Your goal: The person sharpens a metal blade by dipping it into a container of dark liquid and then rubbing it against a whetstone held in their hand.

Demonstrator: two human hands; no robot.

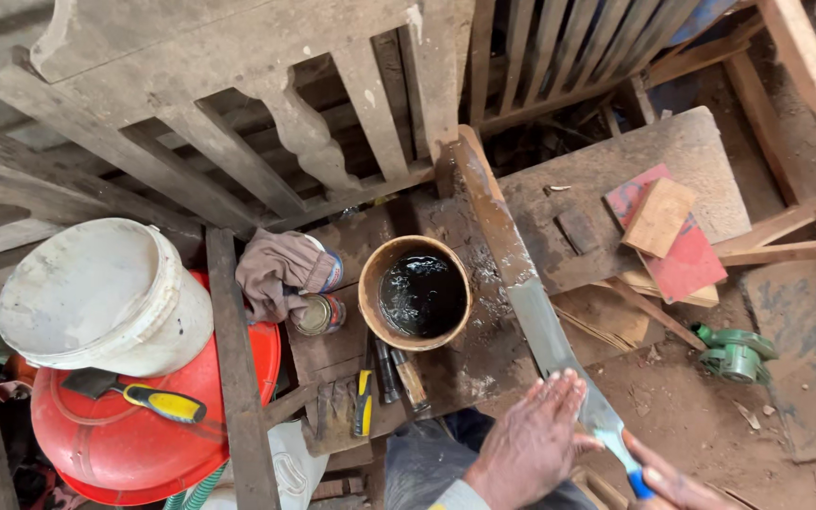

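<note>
Two hands near right, on a long machete point(540, 312) lying across a stained workbench point(616, 179). Left hand point(533, 444) flat, fingers spread on the blade; right hand point(670, 482) wrapped round its blue handle. Left of blade: rusty bowl point(370, 283) of dark liquid, white bucket point(106, 297).

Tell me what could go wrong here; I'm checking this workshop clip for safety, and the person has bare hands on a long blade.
The left hand lies flat on the long blade, fingers near its edge, so a slip could cut them. The right hand grips only the blade's end, so control looks weak. The open pot of dark liquid stands right beside the blade; a knock could spill it.
</note>
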